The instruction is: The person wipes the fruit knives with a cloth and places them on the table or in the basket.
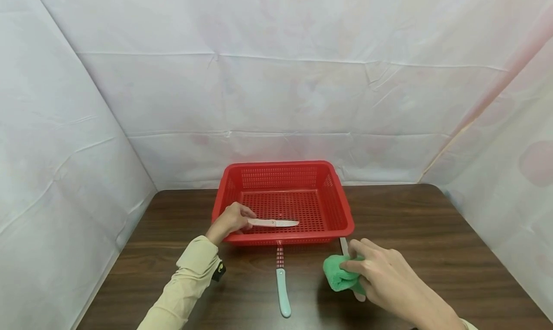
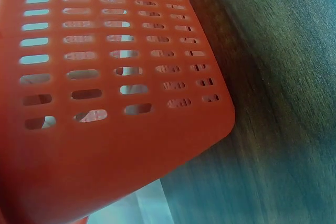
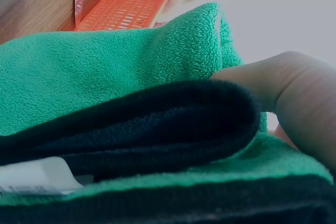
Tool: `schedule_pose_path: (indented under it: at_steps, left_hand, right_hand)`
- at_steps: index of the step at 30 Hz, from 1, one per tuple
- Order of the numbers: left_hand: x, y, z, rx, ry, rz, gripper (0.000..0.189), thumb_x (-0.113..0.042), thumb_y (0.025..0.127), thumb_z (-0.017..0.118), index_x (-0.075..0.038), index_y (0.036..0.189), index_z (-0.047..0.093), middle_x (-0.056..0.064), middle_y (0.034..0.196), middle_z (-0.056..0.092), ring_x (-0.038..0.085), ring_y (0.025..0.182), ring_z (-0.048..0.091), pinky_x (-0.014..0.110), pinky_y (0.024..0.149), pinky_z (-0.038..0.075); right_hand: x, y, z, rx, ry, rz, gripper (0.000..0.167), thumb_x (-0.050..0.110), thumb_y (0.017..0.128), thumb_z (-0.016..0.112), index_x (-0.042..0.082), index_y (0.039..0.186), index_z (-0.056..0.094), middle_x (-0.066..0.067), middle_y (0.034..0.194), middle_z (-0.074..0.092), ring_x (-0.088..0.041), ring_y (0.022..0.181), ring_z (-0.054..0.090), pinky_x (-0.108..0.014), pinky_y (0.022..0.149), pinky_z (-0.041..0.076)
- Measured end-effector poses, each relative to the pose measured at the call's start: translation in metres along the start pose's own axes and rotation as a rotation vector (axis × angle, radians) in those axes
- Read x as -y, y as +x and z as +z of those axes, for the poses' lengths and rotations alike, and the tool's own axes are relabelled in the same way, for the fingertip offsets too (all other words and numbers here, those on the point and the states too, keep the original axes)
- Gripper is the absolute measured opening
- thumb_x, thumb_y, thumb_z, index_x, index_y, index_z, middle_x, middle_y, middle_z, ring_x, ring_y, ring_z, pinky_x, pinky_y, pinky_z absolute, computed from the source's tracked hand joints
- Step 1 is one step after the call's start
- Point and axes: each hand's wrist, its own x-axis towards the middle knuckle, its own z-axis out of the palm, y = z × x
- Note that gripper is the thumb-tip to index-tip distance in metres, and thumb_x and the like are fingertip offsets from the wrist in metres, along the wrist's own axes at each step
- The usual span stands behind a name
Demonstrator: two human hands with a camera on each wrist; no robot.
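Observation:
Inside the near-left corner of the red basket (image 1: 298,236), my left hand (image 1: 231,219) grips a knife (image 1: 272,222) by its pale handle, blade pointing right. The left wrist view is mostly filled by the basket wall (image 2: 105,156), with bits of fingers showing through its slots. My right hand (image 1: 384,272) pinches a folded green towel (image 1: 339,273) in front of the basket's right side. The right wrist view shows the towel (image 3: 105,72) with a dark underside. A second knife (image 1: 344,246) is partly hidden behind towel and hand.
A knife with a light-blue handle (image 1: 282,291) and a red-checked blade lies on the dark wooden table (image 1: 406,215), its tip near the basket's front. Pale sheets (image 1: 281,100) hang behind and at both sides of the table.

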Motion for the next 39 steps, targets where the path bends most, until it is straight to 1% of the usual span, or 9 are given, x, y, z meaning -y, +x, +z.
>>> schedule_pose_path:
  at_steps: [8,13,18,21,26,30,32,35,39]
  left_hand:
    - [0.0,0.003,-0.001,-0.004,0.08,-0.014,0.029,0.006,0.08,0.062,-0.002,0.108,0.07,0.01,0.079,0.065,0.021,0.064,0.061,0.029,0.05,0.056]
    - [0.0,0.004,-0.001,-0.044,0.079,-0.018,0.031,0.004,0.08,0.06,-0.004,0.108,0.07,0.009,0.084,0.064,0.026,0.069,0.063,0.03,0.048,0.056]
    - [-0.004,0.002,-0.002,-0.077,0.01,0.011,0.03,0.0,0.085,0.06,-0.005,0.114,0.067,0.016,0.105,0.063,0.029,0.07,0.065,0.036,0.055,0.059]
    - [-0.007,-0.003,-0.004,-0.103,-0.015,0.042,0.029,-0.004,0.087,0.063,-0.007,0.116,0.066,0.016,0.11,0.063,0.027,0.066,0.063,0.038,0.058,0.059]
    - [-0.014,-0.014,-0.002,-0.213,-0.102,0.104,0.025,-0.009,0.085,0.069,-0.013,0.11,0.069,0.011,0.101,0.067,0.023,0.065,0.062,0.035,0.055,0.058]
    - [-0.019,-0.027,-0.001,-0.294,-0.174,0.169,0.024,-0.013,0.083,0.072,-0.016,0.107,0.07,0.007,0.105,0.067,0.023,0.076,0.062,0.031,0.057,0.059]
    - [-0.021,-0.034,0.0,-0.318,-0.197,0.197,0.024,-0.016,0.083,0.073,-0.017,0.107,0.07,0.005,0.106,0.067,0.022,0.079,0.061,0.03,0.059,0.059]
    - [-0.023,-0.043,0.002,-0.337,-0.253,0.235,0.024,-0.017,0.083,0.074,-0.017,0.107,0.07,0.005,0.106,0.067,0.022,0.081,0.063,0.035,0.063,0.06]
    - [-0.024,-0.055,0.006,-0.345,-0.337,0.268,0.022,-0.018,0.083,0.075,-0.018,0.104,0.07,0.007,0.104,0.068,0.021,0.079,0.066,0.038,0.065,0.06]
  right_hand:
    - [0.0,0.0,0.0,0.004,0.012,0.01,0.048,-0.01,0.051,0.057,0.028,0.078,0.068,0.015,0.074,0.037,0.0,0.064,0.033,-0.005,0.039,0.016]
    - [0.0,0.0,0.0,0.005,0.013,0.012,0.048,-0.01,0.05,0.057,0.029,0.077,0.067,0.015,0.074,0.036,0.0,0.063,0.033,-0.005,0.039,0.016]
    - [-0.001,0.0,0.0,0.001,0.01,0.013,0.048,-0.01,0.05,0.057,0.028,0.077,0.068,0.015,0.075,0.037,0.0,0.063,0.033,-0.005,0.039,0.016]
    - [-0.002,0.0,-0.001,-0.01,0.005,0.008,0.049,-0.01,0.051,0.056,0.028,0.077,0.068,0.015,0.074,0.036,0.0,0.063,0.033,-0.005,0.04,0.016]
    - [-0.003,0.0,-0.001,-0.023,0.0,0.003,0.05,-0.011,0.052,0.051,0.028,0.078,0.069,0.015,0.074,0.035,0.0,0.064,0.032,-0.005,0.04,0.015]
    - [-0.003,0.0,-0.002,-0.024,-0.005,0.013,0.05,-0.011,0.053,0.051,0.027,0.079,0.071,0.014,0.074,0.036,-0.001,0.064,0.032,-0.005,0.04,0.016]
    - [-0.003,-0.001,-0.002,-0.023,-0.008,0.015,0.049,-0.01,0.053,0.05,0.027,0.078,0.07,0.014,0.074,0.037,-0.001,0.063,0.033,-0.005,0.04,0.016]
    - [-0.003,-0.001,-0.003,-0.022,-0.01,0.017,0.049,-0.01,0.053,0.05,0.027,0.078,0.07,0.015,0.074,0.037,-0.001,0.063,0.033,-0.006,0.04,0.016]
    - [-0.003,-0.001,-0.004,-0.021,-0.007,0.02,0.049,-0.01,0.053,0.051,0.026,0.078,0.071,0.014,0.075,0.039,-0.001,0.064,0.035,-0.006,0.04,0.019]
